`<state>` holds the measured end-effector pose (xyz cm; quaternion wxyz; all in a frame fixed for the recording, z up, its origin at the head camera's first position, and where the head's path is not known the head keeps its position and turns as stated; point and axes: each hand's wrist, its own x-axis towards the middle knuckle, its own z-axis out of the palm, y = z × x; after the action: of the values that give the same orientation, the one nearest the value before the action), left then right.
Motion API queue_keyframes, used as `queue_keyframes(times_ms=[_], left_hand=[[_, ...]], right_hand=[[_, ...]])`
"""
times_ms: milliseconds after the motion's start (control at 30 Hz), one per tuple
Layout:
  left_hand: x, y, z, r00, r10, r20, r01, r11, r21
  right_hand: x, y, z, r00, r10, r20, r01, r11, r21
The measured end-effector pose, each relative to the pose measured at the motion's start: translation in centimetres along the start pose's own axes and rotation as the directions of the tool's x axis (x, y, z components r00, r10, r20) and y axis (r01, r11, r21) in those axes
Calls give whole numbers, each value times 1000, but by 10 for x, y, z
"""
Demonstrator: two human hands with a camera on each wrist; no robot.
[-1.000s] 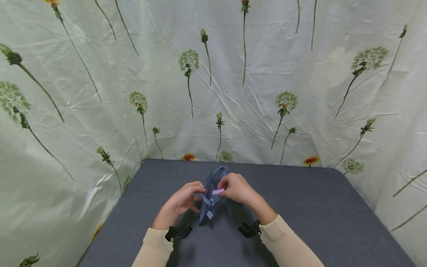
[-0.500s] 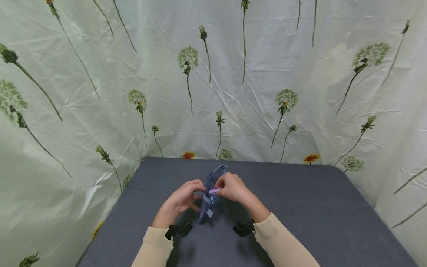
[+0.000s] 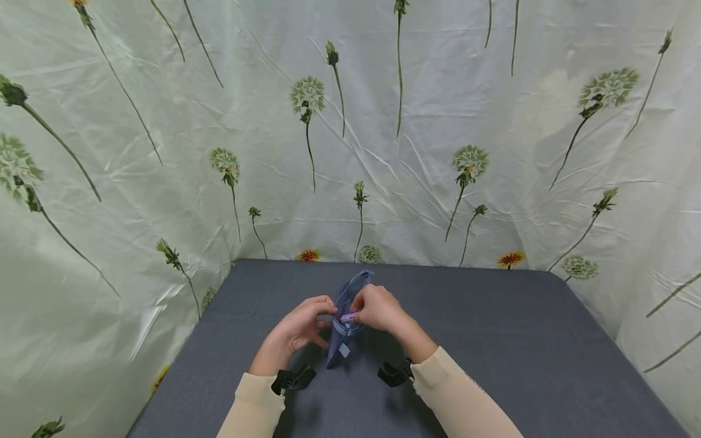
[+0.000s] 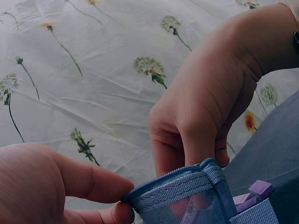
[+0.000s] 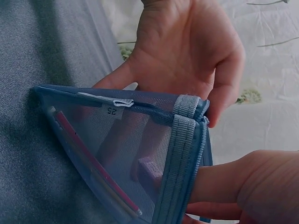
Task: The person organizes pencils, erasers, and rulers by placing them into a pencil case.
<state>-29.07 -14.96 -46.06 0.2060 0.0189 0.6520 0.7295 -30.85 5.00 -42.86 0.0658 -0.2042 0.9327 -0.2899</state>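
A blue mesh zip pouch (image 3: 336, 347) stands on the table with its zipped mouth spread apart. My left hand (image 3: 300, 323) pinches the pouch's zip edge between thumb and finger, its other fingers along the pouch's side. My right hand (image 3: 380, 309) reaches into the mouth and pinches a small purple block (image 3: 348, 317). Through the mesh in the right wrist view, the purple block (image 5: 149, 173) shows just inside the opening, beside the right fingertips. A slim pink stick (image 5: 96, 161) lies along the pouch's bottom.
In the left wrist view, several purple blocks (image 4: 260, 188) lie beyond the pouch, partly covered by it. A dark grey cloth covers the table (image 3: 493, 353). A flower-printed sheet (image 3: 416, 182) hangs behind and at both sides.
My right hand has moved left and deeper into the pouch with the purple block, which shows less now. My left hand holds the pouch in the same place.
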Motion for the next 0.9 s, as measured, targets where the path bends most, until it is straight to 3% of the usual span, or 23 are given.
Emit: queue_keyframes(times_ms=[367,900], left_hand=[[-2,1,0,1000,-3,18,3,1000,1],[-1,0,-1,1000,-5,21,5,1000,-12]], right_hand=[[-2,3,-2,1000,-18,13,17,998,59],[-8,11,-16,998,-39,-46,42,996,76]])
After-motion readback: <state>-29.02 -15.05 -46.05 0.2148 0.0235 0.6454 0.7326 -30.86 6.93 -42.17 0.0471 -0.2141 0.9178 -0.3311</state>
